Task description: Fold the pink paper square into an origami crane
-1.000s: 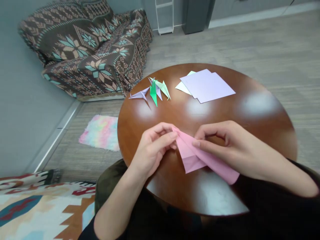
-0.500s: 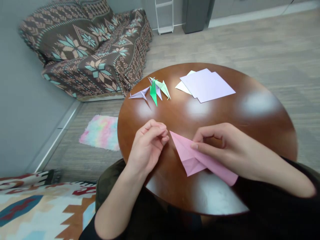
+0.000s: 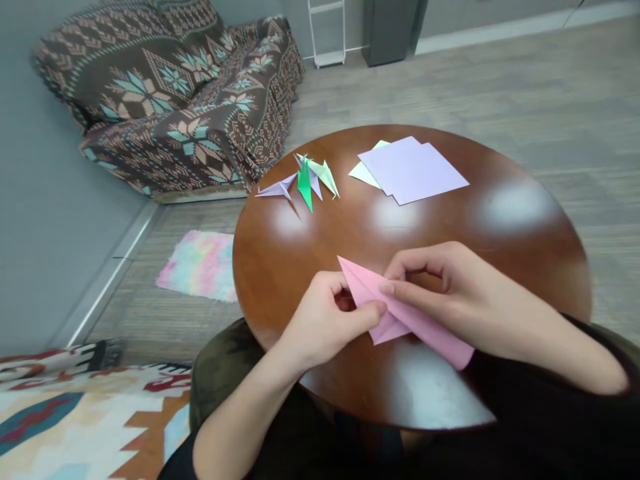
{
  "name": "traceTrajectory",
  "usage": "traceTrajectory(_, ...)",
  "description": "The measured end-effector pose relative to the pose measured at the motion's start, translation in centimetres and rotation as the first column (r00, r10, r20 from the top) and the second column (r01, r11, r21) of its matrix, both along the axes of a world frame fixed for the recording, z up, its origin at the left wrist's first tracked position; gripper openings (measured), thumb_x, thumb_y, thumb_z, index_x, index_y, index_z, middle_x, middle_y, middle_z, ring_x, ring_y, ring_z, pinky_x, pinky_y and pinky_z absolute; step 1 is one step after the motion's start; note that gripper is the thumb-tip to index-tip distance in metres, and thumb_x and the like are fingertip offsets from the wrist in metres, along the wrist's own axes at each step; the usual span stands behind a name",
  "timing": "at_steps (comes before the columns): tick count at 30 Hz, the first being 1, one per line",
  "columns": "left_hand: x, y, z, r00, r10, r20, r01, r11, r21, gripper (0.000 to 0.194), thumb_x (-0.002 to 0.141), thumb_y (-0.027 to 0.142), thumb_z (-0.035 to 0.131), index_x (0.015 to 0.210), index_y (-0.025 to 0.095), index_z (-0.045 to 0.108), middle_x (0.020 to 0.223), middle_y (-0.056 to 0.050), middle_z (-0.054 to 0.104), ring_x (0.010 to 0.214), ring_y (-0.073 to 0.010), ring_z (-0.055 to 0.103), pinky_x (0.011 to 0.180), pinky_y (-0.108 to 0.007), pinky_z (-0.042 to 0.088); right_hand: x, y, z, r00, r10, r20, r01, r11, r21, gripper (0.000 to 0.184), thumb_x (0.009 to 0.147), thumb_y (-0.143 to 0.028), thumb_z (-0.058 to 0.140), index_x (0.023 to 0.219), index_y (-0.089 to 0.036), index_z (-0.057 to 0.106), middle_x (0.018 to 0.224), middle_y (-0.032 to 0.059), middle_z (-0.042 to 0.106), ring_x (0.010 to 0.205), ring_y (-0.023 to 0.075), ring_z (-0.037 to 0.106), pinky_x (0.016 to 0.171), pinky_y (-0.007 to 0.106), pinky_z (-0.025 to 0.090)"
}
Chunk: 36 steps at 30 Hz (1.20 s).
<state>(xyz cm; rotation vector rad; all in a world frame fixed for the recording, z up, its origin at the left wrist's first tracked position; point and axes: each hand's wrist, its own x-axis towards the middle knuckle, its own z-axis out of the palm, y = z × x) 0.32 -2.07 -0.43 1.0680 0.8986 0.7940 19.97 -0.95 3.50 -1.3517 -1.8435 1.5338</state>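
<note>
A partly folded sheet of pink origami paper (image 3: 367, 283) is held just above the near part of the round wooden table (image 3: 310, 247). Its pointed corner is turned up and away from me, and a folded flap hangs on its left side. My right hand (image 3: 445, 287) pinches the paper from the right, thumb on top and fingers behind. My left hand (image 3: 330, 317) grips the left flap, its thumb lying across the front; the fingers behind the paper are partly hidden.
Folded paper cranes (image 3: 305, 183) in green, pale green and lilac stand at the table's far left. Lilac paper sheets (image 3: 415, 170) lie over a pale green sheet (image 3: 365, 175) at the far side. Beyond the table are a covered sofa (image 3: 190, 127) and a fluffy rug (image 3: 200, 267).
My left hand has moved right and taken hold of the pink paper's left flap. My right hand keeps its pinch in nearly the same place.
</note>
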Motion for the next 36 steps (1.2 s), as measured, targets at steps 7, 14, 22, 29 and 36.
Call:
traceTrajectory(7,-0.5,0.5,0.1,0.998,0.058,-0.001,-0.058,0.995,0.083,0.005,0.071,0.009,0.075,0.072,0.013,0.076,0.067,0.001,0.067,0.063,-0.0102,0.056,0.061,-0.02,0.044,-0.1,0.0,-0.1,0.996,0.044,0.082,-0.051,0.995,0.088,0.022,0.092,-0.03,0.063,0.075,-0.018,0.07,0.063,0.0008,0.067,0.056,0.0136,0.054,0.047,0.024,0.037)
traceTrajectory(14,-2.2,1.2,-0.4,0.987,0.149,-0.065,-0.136,0.977,0.165,0.015,0.078,0.02,0.078,0.067,0.014,0.069,0.064,0.0,0.062,0.06,-0.0102,0.05,0.058,-0.022,0.038,-0.1,0.0,0.2,0.995,0.072,0.075,-0.079,0.993,0.087,0.023,0.092,-0.027,0.063,0.072,-0.018,0.069,0.061,-0.0011,0.063,0.056,0.0125,0.051,0.048,0.023,0.036)
traceTrajectory(22,-0.8,0.2,0.2,0.998,0.012,-0.065,-0.011,1.0,0.007,0.01,0.072,0.021,0.08,0.072,0.014,0.073,0.068,-0.003,0.067,0.065,-0.0159,0.058,0.064,-0.027,0.045,-0.1,-0.1,0.0,0.997,0.039,0.062,-0.043,0.997,0.059,0.023,0.093,-0.03,0.062,0.075,-0.018,0.07,0.066,0.002,0.068,0.059,0.016,0.058,0.049,0.025,0.04)
traceTrajectory(29,0.2,-0.4,0.1,0.987,-0.041,-0.155,0.039,0.999,-0.016,0.016,0.068,0.015,0.072,0.062,0.016,0.057,0.062,0.001,0.055,0.06,-0.0123,0.048,0.058,-0.025,0.038,-0.2,-0.1,-0.1,0.998,0.024,0.063,-0.029,0.997,0.067,0.02,0.091,-0.025,0.06,0.075,-0.019,0.07,0.068,0.0037,0.072,0.062,0.0195,0.065,0.051,0.027,0.046)
traceTrajectory(36,0.1,-0.5,-0.3,0.986,-0.037,-0.161,0.037,0.999,-0.003,0.015,0.069,0.015,0.071,0.062,0.016,0.058,0.062,0.0,0.057,0.058,-0.0119,0.047,0.055,-0.025,0.036,-0.3,0.1,-0.2,0.997,0.035,0.072,-0.041,0.995,0.087,0.02,0.09,-0.023,0.059,0.075,-0.018,0.071,0.066,0.0029,0.071,0.059,0.0178,0.063,0.049,0.026,0.043)
